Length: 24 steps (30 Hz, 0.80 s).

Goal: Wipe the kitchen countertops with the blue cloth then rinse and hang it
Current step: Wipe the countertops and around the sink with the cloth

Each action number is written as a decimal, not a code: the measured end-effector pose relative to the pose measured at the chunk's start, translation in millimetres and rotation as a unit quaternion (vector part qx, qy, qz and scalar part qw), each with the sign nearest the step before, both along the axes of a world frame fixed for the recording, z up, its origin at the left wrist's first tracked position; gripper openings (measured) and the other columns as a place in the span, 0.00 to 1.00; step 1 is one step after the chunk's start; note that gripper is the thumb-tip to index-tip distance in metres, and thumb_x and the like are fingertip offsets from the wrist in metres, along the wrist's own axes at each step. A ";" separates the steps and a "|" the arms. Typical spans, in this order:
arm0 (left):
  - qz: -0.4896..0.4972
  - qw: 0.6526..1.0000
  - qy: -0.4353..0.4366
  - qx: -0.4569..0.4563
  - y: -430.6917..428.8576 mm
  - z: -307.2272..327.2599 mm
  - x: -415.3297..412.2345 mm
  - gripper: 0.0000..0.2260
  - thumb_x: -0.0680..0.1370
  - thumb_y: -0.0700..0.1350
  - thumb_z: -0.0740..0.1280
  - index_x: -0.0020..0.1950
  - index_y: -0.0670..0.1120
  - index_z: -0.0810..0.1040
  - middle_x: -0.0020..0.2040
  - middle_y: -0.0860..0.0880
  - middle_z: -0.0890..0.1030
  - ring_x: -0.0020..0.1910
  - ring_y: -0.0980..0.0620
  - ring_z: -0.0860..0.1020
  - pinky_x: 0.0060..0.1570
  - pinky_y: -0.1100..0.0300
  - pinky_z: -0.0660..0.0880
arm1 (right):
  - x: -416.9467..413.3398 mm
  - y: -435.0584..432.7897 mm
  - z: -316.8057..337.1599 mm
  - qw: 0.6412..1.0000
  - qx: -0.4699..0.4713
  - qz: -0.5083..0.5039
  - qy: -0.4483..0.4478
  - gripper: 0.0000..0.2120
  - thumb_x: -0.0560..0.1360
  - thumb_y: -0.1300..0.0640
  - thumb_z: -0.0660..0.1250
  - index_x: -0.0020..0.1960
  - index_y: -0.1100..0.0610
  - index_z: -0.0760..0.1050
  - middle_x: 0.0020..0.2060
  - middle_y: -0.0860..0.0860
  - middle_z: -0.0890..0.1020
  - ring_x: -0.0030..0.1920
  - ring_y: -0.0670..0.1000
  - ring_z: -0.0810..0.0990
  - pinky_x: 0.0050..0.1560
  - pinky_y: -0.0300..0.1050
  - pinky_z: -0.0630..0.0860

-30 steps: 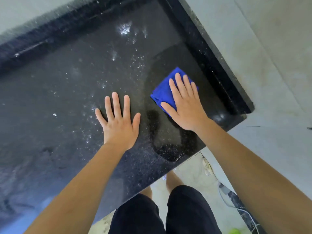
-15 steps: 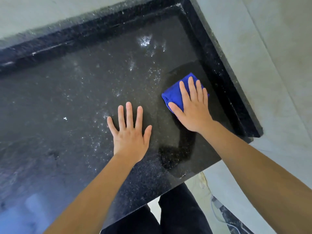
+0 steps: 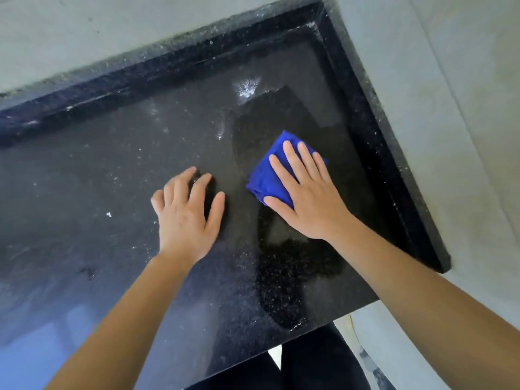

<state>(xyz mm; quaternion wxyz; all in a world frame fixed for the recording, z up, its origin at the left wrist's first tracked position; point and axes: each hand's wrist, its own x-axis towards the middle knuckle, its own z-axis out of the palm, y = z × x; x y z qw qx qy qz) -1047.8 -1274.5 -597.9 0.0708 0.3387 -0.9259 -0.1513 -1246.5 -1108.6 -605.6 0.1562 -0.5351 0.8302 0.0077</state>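
Observation:
A folded blue cloth (image 3: 268, 170) lies on the black speckled countertop (image 3: 112, 170), near its right end. My right hand (image 3: 306, 192) presses flat on the cloth with straight, spread fingers, covering its near right part. A darker wet streak (image 3: 287, 266) runs from the cloth toward the counter's front edge. My left hand (image 3: 187, 215) rests on the dusty counter just left of the cloth, its fingers a little bent, holding nothing.
A raised black rim (image 3: 374, 130) borders the counter at the back and right, against pale grey walls (image 3: 450, 80). White specks of dust (image 3: 247, 88) lie near the back corner. The front edge (image 3: 281, 342) drops to the floor, where my dark-clothed legs show.
My right hand has pushed the cloth farther from the front edge, lengthening the wet streak. My left hand has slid forward and its fingers have closed together and bent slightly.

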 end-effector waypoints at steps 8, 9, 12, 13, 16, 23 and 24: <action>0.037 0.977 -0.194 0.086 -59.6 6.7 -53.7 0.47 0.72 0.78 0.50 0.82 0.50 0.48 0.83 0.49 0.45 0.81 0.46 0.44 0.76 0.36 0.45 | -105.8 -50.0 3.0 0.986 0.016 -0.163 -0.002 0.39 0.81 0.32 0.49 0.83 0.54 0.47 0.82 0.59 0.45 0.81 0.63 0.43 0.80 0.60 0.42; 0.030 0.975 -0.201 0.084 -60.0 5.0 -52.1 0.48 0.71 0.79 0.50 0.82 0.50 0.47 0.83 0.49 0.44 0.81 0.47 0.43 0.76 0.36 0.45 | -114.7 -69.9 1.1 0.984 0.013 -0.179 0.002 0.39 0.81 0.33 0.49 0.83 0.55 0.46 0.82 0.60 0.44 0.81 0.63 0.42 0.80 0.60 0.41; 0.027 0.978 -0.195 0.073 -56.1 -1.1 -46.9 0.49 0.71 0.79 0.50 0.82 0.51 0.45 0.83 0.50 0.43 0.81 0.47 0.42 0.76 0.36 0.44 | -129.1 -131.6 -1.8 0.977 0.003 -0.215 0.010 0.39 0.81 0.33 0.48 0.83 0.56 0.46 0.81 0.61 0.44 0.81 0.63 0.42 0.80 0.60 0.40; 0.031 0.978 -0.193 0.077 -54.9 -2.4 -45.9 0.49 0.71 0.79 0.50 0.82 0.52 0.45 0.83 0.51 0.42 0.81 0.48 0.41 0.76 0.37 0.43 | -129.6 -149.1 -1.0 0.973 0.000 -0.230 0.007 0.39 0.81 0.33 0.47 0.83 0.56 0.46 0.81 0.62 0.44 0.81 0.64 0.42 0.80 0.60 0.39; 0.041 0.978 -0.188 0.081 -56.5 -3.7 -46.3 0.48 0.71 0.79 0.50 0.82 0.53 0.43 0.82 0.52 0.40 0.81 0.50 0.39 0.77 0.39 0.41 | -110.5 -184.2 0.7 0.974 -0.011 -0.228 -0.001 0.38 0.81 0.33 0.44 0.83 0.56 0.45 0.81 0.61 0.44 0.81 0.63 0.41 0.80 0.61 0.39; 0.045 0.978 -0.187 0.085 -57.9 -2.2 -46.9 0.48 0.71 0.80 0.52 0.82 0.54 0.44 0.82 0.52 0.41 0.81 0.50 0.40 0.77 0.39 0.41 | -47.9 -125.4 -1.9 0.999 -0.026 0.017 -0.009 0.35 0.82 0.35 0.48 0.82 0.55 0.53 0.82 0.58 0.50 0.81 0.61 0.48 0.80 0.58 0.45; 0.046 0.977 -0.188 0.088 -57.9 -1.3 -47.0 0.48 0.70 0.80 0.52 0.82 0.54 0.44 0.82 0.52 0.41 0.81 0.50 0.40 0.77 0.39 0.41 | -59.1 -118.0 -1.2 1.000 -0.025 0.016 -0.006 0.36 0.82 0.34 0.48 0.82 0.54 0.53 0.82 0.58 0.50 0.81 0.61 0.48 0.80 0.57 0.45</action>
